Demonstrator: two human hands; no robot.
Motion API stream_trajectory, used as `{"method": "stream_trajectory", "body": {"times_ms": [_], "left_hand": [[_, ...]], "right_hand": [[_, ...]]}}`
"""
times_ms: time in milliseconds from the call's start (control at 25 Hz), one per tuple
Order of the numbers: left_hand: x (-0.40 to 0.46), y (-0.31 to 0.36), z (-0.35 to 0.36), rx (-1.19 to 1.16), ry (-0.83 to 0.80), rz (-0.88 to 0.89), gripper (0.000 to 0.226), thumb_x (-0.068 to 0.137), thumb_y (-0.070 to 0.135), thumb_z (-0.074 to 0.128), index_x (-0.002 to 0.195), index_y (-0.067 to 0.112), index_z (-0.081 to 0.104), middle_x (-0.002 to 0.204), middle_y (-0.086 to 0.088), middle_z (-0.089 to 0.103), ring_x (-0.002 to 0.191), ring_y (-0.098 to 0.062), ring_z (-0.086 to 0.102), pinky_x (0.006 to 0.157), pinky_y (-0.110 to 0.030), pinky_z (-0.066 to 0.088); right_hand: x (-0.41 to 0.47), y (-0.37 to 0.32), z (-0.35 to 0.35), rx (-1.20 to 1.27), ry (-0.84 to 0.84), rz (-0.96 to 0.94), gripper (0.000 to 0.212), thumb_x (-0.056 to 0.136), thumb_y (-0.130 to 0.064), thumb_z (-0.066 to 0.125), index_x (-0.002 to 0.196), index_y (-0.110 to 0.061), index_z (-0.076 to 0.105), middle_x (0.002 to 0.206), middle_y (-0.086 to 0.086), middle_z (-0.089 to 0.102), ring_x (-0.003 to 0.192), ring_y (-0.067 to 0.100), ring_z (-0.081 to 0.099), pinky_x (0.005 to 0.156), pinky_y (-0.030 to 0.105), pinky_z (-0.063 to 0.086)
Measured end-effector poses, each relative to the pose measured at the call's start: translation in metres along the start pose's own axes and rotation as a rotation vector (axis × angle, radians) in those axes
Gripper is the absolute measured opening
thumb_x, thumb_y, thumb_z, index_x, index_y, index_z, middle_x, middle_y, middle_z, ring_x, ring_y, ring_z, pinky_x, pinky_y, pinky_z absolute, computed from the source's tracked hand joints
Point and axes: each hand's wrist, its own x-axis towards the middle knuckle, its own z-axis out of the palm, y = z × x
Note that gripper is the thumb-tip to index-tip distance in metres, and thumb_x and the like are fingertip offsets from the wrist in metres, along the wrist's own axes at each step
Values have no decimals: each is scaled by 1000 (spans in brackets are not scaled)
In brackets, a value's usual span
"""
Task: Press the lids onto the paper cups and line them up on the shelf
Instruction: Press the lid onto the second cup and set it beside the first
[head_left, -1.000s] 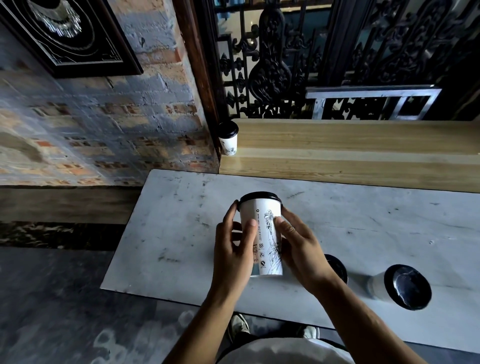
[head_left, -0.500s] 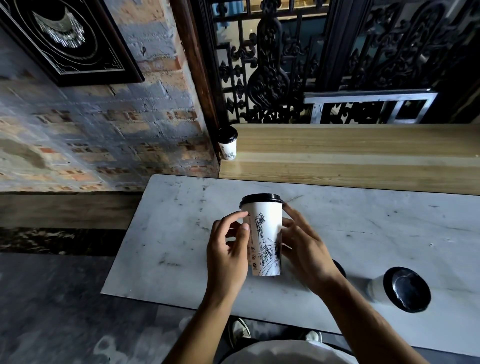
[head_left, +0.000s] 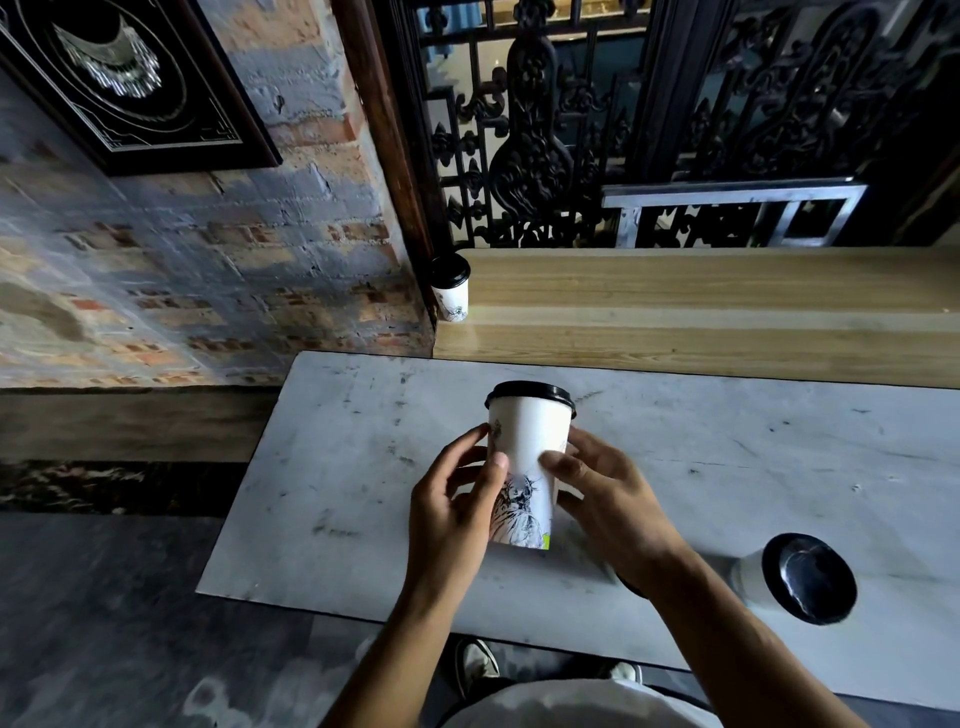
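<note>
Nearest, at the right near edge of the marble worktop (head_left: 332, 499), we are seeing a lidded cup (head_left: 795, 579) standing by itself. Mid-worktop, we are gripping an upright white paper cup (head_left: 527, 467) with a black lid (head_left: 530, 396) between our left hand (head_left: 452, 512) and right hand (head_left: 608, 506), fingers (head_left: 558, 461) wrapping its printed wall. Farther off, another capped cup (head_left: 451, 288) is standing at the left end of the wooden shelf (head_left: 701, 306), against the brick wall (head_left: 208, 270).
</note>
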Motion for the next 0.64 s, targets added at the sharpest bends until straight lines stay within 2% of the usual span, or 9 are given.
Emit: {"method": "stream_trajectory", "body": {"times_ms": [80,200,320,440,520,640], "left_hand": [[2,-1,-1,9,17,11,25,94,20,71,113,37,71,99,13,78,93,1,72,75,-12,54],[5,-4,-3,39,30,22,25,93,20,72,108,39,72,97,14,77,93,-2,72,74,-13,53],[8,-11,-5,83,32,49,21,90,32,71,111,37,73,98,10,77,94,-10,73,83,-30,59],[9,-10,-5,100,21,100,24,88,37,69,111,39,73,99,4,76,94,-17,73,86,-46,62],[11,-8,-4,107,7,116,24,90,30,70,108,45,74,101,5,76,95,-18,74,86,-47,62],[12,-5,-2,79,29,82,30,92,24,72,104,51,74,105,9,77,99,-14,74,87,-42,62]], "right_hand": [[2,2,0,29,38,45,51,86,-8,76,134,-9,59,111,16,77,100,27,76,81,37,63],[4,4,-1,58,59,75,66,82,-15,78,141,-16,50,119,19,74,102,34,75,82,44,63],[4,3,-1,-30,37,71,73,85,-21,81,146,-26,42,122,16,77,112,39,73,88,46,58],[4,2,-1,-83,27,65,71,87,-21,78,146,-29,40,124,12,77,111,33,74,77,32,59],[6,4,-3,-49,27,59,64,88,-18,75,144,-24,45,122,11,77,109,30,74,80,33,58],[8,3,-5,26,80,53,46,92,-13,54,137,-22,56,104,10,79,91,27,72,84,39,53]]}}
